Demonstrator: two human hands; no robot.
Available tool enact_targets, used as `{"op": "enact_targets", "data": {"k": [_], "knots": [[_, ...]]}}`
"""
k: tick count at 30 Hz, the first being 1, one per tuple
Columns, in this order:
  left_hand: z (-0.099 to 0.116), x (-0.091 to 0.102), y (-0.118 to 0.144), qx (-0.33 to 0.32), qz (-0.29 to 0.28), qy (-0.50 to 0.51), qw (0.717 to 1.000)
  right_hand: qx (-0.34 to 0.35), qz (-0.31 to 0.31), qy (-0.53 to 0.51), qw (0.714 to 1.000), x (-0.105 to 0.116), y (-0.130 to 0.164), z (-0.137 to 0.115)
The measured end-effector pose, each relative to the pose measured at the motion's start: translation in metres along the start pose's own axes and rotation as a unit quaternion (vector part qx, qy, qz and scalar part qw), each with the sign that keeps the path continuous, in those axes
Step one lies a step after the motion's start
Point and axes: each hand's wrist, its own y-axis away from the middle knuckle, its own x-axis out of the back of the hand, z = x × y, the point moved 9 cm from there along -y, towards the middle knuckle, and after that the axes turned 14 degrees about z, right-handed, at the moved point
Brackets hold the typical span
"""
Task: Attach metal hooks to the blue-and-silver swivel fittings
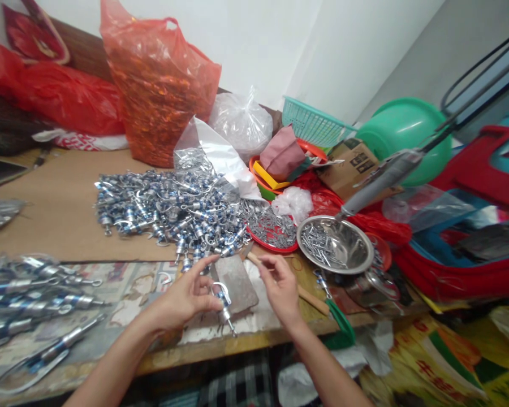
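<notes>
A silver hook bolt (225, 310) with an open hook and a blue ring points down and to the right at the front edge of a grey block (237, 282). My left hand (193, 294) holds it near the hook with the thumb against it; the index finger is stretched over the block's far corner. My right hand (280, 285) is closed, fingertips pinched at the upper part of a wooden-handled tool (314, 299), whose handle passes beneath the hand. The tool's far end is narrow and dark, too small to tell its kind. Any small part in those fingertips is hidden.
A big heap of hook bolts (165, 209) covers the cardboard, with more bolts (29, 299) at left. A red plate (275, 243) holds small metal pieces; a steel bowl (335, 240) holds pins. Behind stand an orange bag (161, 85) and a green basin (402, 138). A grey-handled rod (377, 181) slants at right.
</notes>
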Motion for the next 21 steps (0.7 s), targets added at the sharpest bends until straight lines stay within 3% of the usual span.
{"op": "enact_targets", "data": {"k": [2, 4, 6, 8, 11, 15, 21], "knots": [[0.001, 0.000, 0.000, 0.003, 0.001, -0.003, 1.000, 0.046, -0.010, 0.123, 0.991, 0.010, -0.008, 0.018], [0.001, -0.001, 0.000, 0.005, 0.000, -0.002, 1.000, 0.073, -0.085, 0.231, 0.967, 0.005, -0.009, 0.038], [0.001, -0.001, 0.001, 0.011, 0.001, -0.005, 1.000, 0.066, -0.139, 0.275, 0.949, 0.001, -0.005, 0.054], [0.002, 0.000, 0.001, 0.015, 0.006, -0.006, 1.000, 0.055, -0.151, 0.276, 0.948, 0.001, -0.002, 0.057], [0.003, -0.001, 0.002, 0.017, 0.008, -0.002, 1.000, 0.035, -0.138, 0.236, 0.961, 0.007, 0.003, 0.045], [0.003, -0.002, 0.002, 0.017, 0.005, 0.004, 1.000, -0.020, -0.107, 0.107, 0.988, 0.015, 0.010, 0.014], [-0.001, 0.002, 0.001, 0.026, 0.021, 0.016, 0.999, -0.073, -0.126, 0.040, 0.988, -0.012, 0.032, -0.023]]}}
